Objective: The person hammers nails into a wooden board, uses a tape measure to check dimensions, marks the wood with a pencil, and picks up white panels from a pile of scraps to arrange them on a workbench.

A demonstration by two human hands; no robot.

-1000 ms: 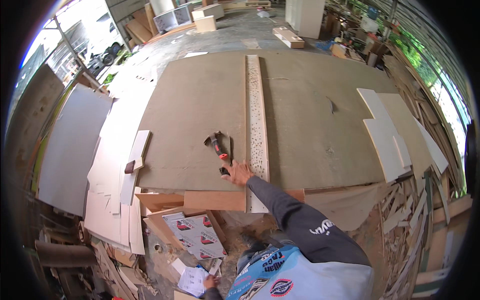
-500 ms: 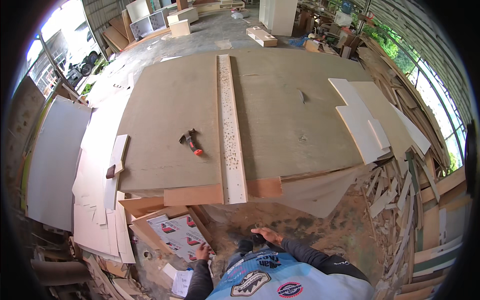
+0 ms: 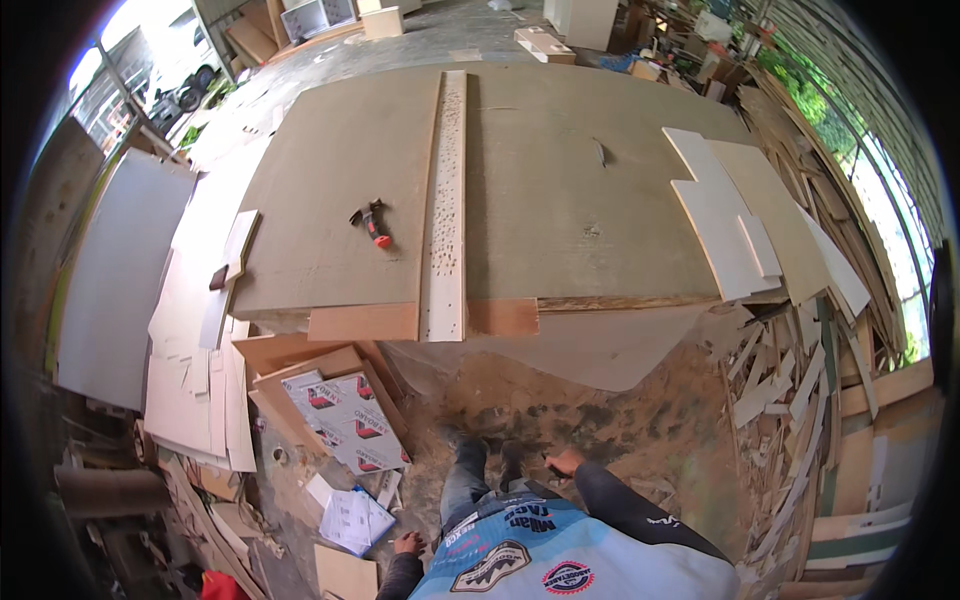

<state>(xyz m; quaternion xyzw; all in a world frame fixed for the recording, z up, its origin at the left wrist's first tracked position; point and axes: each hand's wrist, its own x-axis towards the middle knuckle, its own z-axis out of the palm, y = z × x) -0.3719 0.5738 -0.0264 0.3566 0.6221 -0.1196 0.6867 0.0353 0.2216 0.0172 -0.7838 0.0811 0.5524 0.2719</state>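
Both the left hand and the right hand hang well apart from the brown counter, their fingers released or grasping I cannot tell, while a hammer lies left of the long speckled strip there.

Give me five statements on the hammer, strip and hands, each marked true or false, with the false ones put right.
1. The hammer lies left of the white strip. True.
2. The right hand grips the hammer. False: the hammer lies on the table, apart from that hand.
3. The left hand is nearer the papers than the right hand is. True.
4. The strip stops short of the table's near edge. False: it reaches past that edge.
5. The end of the hammer's handle is red. True.
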